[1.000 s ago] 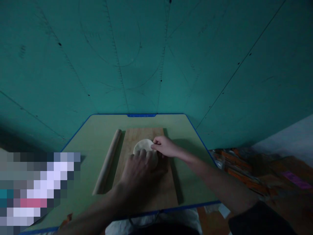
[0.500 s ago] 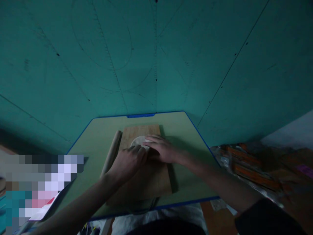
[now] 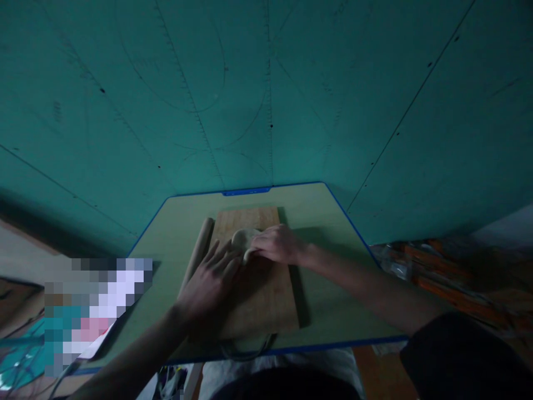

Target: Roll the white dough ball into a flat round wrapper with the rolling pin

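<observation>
A pale, flat piece of dough [image 3: 242, 239] lies on a wooden cutting board [image 3: 266, 303], with part of its near edge lifted and folded. My right hand [image 3: 277, 244] has its fingers closed on the dough's right edge. At the dough's lower left, my left hand [image 3: 211, 280] rests with its fingers spread, the tips by the dough's edge. Whether those fingertips press on the dough I cannot tell. A wooden rolling pin [image 3: 199, 253] lies along the left side of the board, close to my left fingers.
A light table [image 3: 328, 289] with a blue rim carries the board. Behind it rises a green wall [image 3: 308, 111] with drawn lines. At left there is a blurred-out patch [image 3: 112, 300] on the table's edge. Orange packages [image 3: 441, 283] lie low on the right.
My left hand has opened from a closed grip on the dough, its fingers now spread lower left. My right fingers have curled onto the dough's right edge. The camera view has shifted slightly.
</observation>
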### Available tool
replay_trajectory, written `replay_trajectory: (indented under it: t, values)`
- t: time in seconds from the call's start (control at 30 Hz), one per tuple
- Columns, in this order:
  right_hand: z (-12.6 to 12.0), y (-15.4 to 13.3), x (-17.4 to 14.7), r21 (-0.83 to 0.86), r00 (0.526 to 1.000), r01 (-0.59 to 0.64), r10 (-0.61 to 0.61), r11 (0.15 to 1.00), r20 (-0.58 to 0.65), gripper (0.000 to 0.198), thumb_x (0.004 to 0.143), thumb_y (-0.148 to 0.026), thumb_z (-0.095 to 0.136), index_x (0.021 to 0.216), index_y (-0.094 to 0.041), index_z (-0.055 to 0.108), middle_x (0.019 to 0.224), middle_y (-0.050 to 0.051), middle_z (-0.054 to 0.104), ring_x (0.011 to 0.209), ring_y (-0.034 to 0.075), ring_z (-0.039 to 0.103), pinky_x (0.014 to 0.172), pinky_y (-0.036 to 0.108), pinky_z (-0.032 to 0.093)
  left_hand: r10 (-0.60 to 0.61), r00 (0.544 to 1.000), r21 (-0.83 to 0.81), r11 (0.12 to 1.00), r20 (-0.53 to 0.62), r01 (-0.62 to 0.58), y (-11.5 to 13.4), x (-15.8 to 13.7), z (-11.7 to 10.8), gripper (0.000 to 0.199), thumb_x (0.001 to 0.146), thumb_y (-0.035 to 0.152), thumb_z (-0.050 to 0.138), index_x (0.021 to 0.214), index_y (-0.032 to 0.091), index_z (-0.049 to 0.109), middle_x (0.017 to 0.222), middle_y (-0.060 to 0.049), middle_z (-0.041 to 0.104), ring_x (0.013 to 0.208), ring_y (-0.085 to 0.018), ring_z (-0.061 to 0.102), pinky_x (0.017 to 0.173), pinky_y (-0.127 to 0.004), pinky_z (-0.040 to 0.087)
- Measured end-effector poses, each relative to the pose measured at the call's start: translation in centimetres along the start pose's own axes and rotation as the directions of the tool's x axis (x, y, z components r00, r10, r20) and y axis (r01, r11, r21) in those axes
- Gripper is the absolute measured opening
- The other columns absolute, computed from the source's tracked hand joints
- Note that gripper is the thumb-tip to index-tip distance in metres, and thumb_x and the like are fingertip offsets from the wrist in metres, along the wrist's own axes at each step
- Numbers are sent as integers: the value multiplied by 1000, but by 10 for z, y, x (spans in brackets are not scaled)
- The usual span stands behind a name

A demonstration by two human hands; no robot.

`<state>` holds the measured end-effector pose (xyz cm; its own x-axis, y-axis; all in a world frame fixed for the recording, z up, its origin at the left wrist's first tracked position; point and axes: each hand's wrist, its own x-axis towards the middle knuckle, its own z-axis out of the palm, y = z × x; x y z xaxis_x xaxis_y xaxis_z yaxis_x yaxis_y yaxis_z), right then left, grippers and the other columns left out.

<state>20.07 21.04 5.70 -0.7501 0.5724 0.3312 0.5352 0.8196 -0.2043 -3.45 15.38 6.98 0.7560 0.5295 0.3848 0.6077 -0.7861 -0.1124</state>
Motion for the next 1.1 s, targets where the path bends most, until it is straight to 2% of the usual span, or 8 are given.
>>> replay_trajectory:
  t: [0.1, 0.23, 0.33, 0.57, 0.8, 0.9, 0.97, 1.1]
  values:
    - [-1, 1, 1, 89, 1000, -1, 2, 996, -18, 17, 99, -30, 60, 95, -19, 72, 98, 7, 76, 93, 21, 69, 84, 33, 51, -41, 999, -24, 999, -30, 40, -3, 0, -2, 28, 102, 17, 40, 119, 12, 61, 120, -17, 71, 130, -33, 58, 105, -58, 50]
    - [2, 4, 0, 178, 995, 91, -81, 980, -62, 23, 89, -32, 75, 105, -15, 73, 117, 13, 72, 114, 25, 63, 100, 39, 49, -117, 993, -142, 983, 16, 118, -8, -1, 0, 26, 103, 20, 39, 118, 11, 59, 117, -18, 72, 101, -24, 74, 84, -37, 63]
    - [6, 3, 0, 168, 993, 101, -90, 981, -72, 19, 92, -22, 68, 109, -15, 72, 134, 14, 64, 126, 23, 58, 108, 39, 46, -169, 985, -197, 965, 40, 173, -8, 3, -3, 27, 104, 23, 38, 116, 12, 61, 113, -16, 74, 94, -22, 75, 80, -36, 63]
    - [7, -1, 1, 144, 996, 76, -81, 987, 30, 17, 97, -13, 54, 100, -17, 71, 117, 11, 73, 115, 22, 66, 98, 39, 53, -20, 992, -202, 978, 123, 44, -20, 7, -2, 45, 95, 30, 61, 138, 16, 54, 142, -17, 60, 135, -29, 54, 106, -49, 52]
    - [8, -3, 0, 304, 997, -73, 77, 950, -3, 19, 94, -10, 57, 99, -22, 72, 114, 5, 74, 108, 19, 67, 99, 36, 51, 78, 995, -180, 981, 56, -67, -33, 6, 9, 30, 97, 14, 52, 126, 12, 61, 130, -18, 68, 126, -26, 62, 98, -41, 58]
    - [6, -5, 0, 292, 999, -18, 25, 956, -22, 19, 90, -13, 64, 107, -19, 71, 122, 9, 70, 115, 22, 64, 104, 39, 48, 58, 996, -237, 971, 66, -41, -36, 9, 7, 29, 95, 13, 52, 123, 13, 61, 130, -18, 68, 120, -25, 66, 95, -40, 60]
    - [6, -9, 1, 296, 999, 19, -7, 955, -44, 32, 84, -22, 73, 115, -15, 69, 132, 15, 63, 124, 26, 59, 108, 41, 46, 65, 994, -261, 965, 92, -39, -39, 12, 5, 26, 94, 11, 52, 118, 14, 63, 128, -18, 69, 116, -24, 69, 92, -38, 61]
    - [13, -18, 7, 282, 993, -63, 88, 957, -77, 45, 85, -30, 76, 124, -11, 65, 136, 17, 62, 127, 28, 57, 111, 41, 44, 109, 982, -231, 970, 153, -72, -42, 21, 0, 23, 92, 6, 51, 109, 13, 65, 115, -16, 73, 106, -25, 72, 85, -38, 62]
